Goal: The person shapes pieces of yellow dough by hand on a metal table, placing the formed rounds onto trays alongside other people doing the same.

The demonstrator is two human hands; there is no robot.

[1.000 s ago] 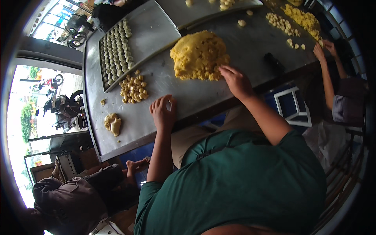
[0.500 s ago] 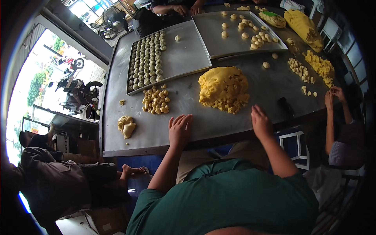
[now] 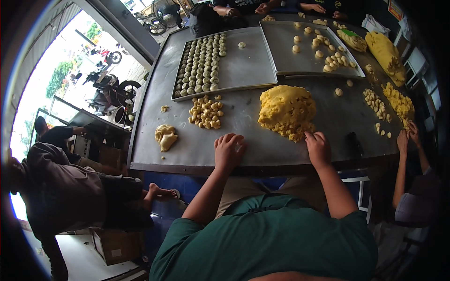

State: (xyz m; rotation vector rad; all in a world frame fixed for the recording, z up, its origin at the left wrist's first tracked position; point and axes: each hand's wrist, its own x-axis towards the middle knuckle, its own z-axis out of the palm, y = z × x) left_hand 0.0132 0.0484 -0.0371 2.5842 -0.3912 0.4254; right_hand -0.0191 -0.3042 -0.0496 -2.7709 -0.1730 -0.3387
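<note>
A big mound of crumbly yellow dough point(image 3: 287, 110) sits on the metal table in front of me. My right hand point(image 3: 319, 149) is at its lower right edge, fingers bent together on the loose dough there. Left of the mound, near the table's front edge, my left hand point(image 3: 228, 152) rests with fingers and thumb apart and nothing in it. Small round yellow balls point(image 3: 206, 112) lie in a pile beyond that hand. Further left is a smooth pale lump of dough point(image 3: 166, 137).
A metal tray point(image 3: 251, 61) carries rows of small filled balls; a second tray point(image 3: 293, 58) holds scattered pale balls. At the right, a co-worker's hands point(image 3: 407, 136) are near yellow crumbled dough point(image 3: 397, 103) and small dough pieces point(image 3: 375, 104). Other people's hands point(image 3: 263, 8) show across the table.
My right hand has gone from lying stretched beside the mound to bent fingers at its edge. My left hand stays near the table's front edge. The whole view has shifted.
</note>
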